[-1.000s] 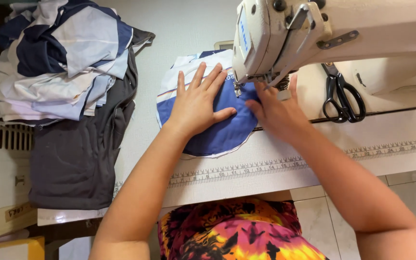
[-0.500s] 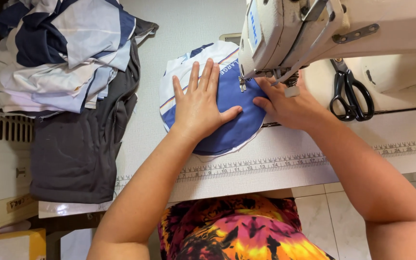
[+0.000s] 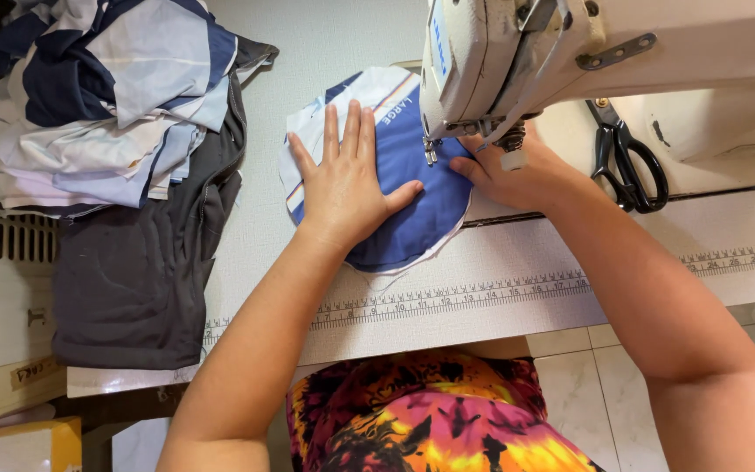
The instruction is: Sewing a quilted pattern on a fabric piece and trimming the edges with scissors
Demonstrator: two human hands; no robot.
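blue-and-white cloth piece — soft, light, likely to shift | my left hand lies flat, fingers spread, pinning it | my right hand presses its edge beside the sewing machine head — no grasp

fabric piece | round, blue with white striped edge | flat on table, under sewing-machine head

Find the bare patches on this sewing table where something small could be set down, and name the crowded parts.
Bare tabletop lies between the dark grey garment and the blue fabric piece, running up past the left hand. Another strip lies along the measuring tape at the front edge. It is crowded under the sewing machine, by the right hand and scissors, and the fabric pile.
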